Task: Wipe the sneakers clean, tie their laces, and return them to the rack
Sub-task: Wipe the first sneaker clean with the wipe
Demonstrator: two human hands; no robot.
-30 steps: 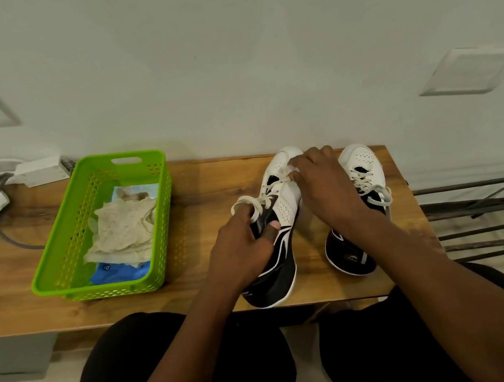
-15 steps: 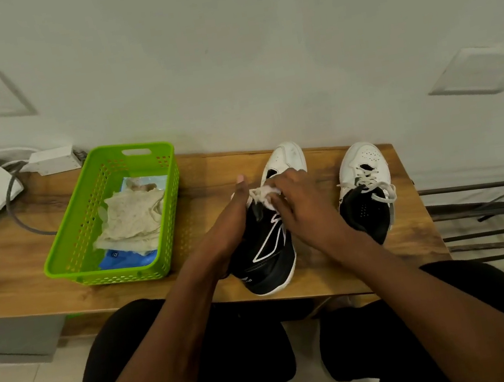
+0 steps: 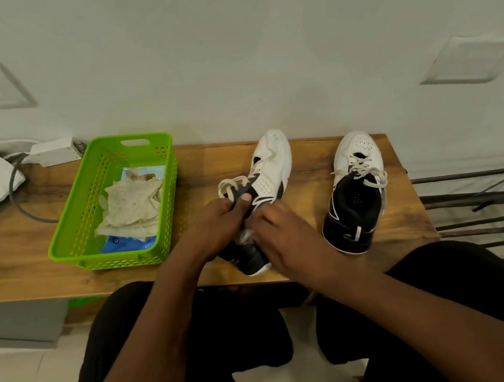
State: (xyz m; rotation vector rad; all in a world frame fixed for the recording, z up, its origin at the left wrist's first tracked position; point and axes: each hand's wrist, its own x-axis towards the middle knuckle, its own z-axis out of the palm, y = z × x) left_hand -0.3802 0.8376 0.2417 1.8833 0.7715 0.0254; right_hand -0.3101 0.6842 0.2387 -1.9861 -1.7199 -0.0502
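On the wooden table (image 3: 7, 259): two black-and-white sneakers, toes toward the wall.
Held sneaker (image 3: 268, 168): tilted, at the front edge.
Left hand (image 3: 216, 226): grips its collar, thumb on the tongue.
Right hand (image 3: 288, 238): curled at the heel side, apparently pinching a white wipe (image 3: 246, 236); blurred.
Second sneaker (image 3: 356, 204): upright, near the rack (image 3: 496, 218).
Green basket (image 3: 88, 249): left, holding crumpled cloth (image 3: 131, 206).

No text is legible; the small mark on the blue packet (image 3: 127, 245) is too blurred.
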